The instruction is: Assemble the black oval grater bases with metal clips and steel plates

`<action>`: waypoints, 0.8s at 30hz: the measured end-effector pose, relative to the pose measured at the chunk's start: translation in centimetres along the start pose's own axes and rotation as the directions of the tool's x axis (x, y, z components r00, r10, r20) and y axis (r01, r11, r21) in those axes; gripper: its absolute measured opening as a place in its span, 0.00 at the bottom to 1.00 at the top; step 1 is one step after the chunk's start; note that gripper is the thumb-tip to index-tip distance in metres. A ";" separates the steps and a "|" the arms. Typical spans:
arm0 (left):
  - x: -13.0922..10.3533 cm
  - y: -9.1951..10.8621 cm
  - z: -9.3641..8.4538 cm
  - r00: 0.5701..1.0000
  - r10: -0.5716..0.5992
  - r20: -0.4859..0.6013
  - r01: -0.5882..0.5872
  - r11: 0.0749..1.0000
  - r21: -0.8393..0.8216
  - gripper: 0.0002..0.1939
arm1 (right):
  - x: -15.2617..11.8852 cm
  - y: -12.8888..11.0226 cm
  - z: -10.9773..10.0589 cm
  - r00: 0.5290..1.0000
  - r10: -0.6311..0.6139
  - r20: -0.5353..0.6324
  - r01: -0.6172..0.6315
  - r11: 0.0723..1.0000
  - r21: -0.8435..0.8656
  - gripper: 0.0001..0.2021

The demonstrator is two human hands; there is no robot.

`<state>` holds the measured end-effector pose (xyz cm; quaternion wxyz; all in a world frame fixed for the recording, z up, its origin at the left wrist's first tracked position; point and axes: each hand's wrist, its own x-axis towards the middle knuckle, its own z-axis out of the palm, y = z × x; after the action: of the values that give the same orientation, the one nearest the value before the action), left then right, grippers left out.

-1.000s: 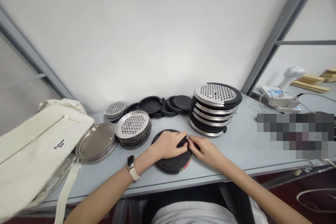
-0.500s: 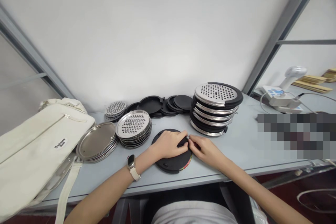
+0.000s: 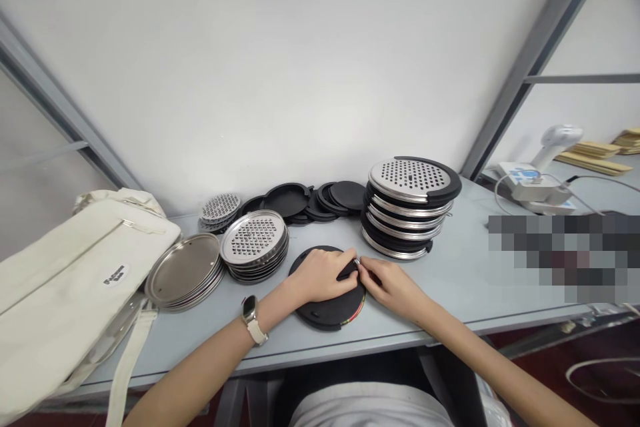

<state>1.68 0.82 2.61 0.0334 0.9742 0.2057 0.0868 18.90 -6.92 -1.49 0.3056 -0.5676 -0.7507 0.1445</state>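
Note:
A flat black round disc [image 3: 327,312] with a coloured strip along its lower right edge lies on the table in front of me. My left hand [image 3: 323,275] rests across its top, fingers curled over and gripping the far right part. At that edge, a small shiny metal piece [image 3: 357,261] shows between the two hands. My right hand [image 3: 383,278] pinches this piece between thumb and fingertips, which partly cover it. Just behind stands a tall stack of perforated metal plates in black rims [image 3: 411,177].
Stacked plain metal plates [image 3: 185,270], grater plates [image 3: 255,237] and smaller perforated discs [image 3: 220,207] stand on the left. Black round trays [image 3: 286,200] line the wall. A cream bag [image 3: 90,280] occupies the far left; a white handheld device [image 3: 560,140] stands far right.

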 end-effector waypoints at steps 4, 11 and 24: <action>-0.1 0.0 0.0 1.000 0.006 -0.008 -0.006 1.000 -0.003 0.10 | 0.0 0.0 0.0 1.000 -0.008 -0.004 0.008 1.000 -0.010 0.12; -0.1 0.0 -0.1 1.000 0.017 -0.018 -0.017 1.000 -0.005 0.11 | 0.1 0.1 0.1 1.000 -0.020 0.004 0.020 1.000 0.013 0.12; 0.0 0.0 -0.1 1.000 0.018 -0.020 -0.017 1.000 0.022 0.09 | -0.1 -0.1 -0.1 0.999 0.037 0.010 -0.038 0.997 0.068 0.12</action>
<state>1.71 0.85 2.68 0.0198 0.9753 0.1985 0.0947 18.89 -7.05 -1.42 0.3186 -0.5702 -0.7359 0.1784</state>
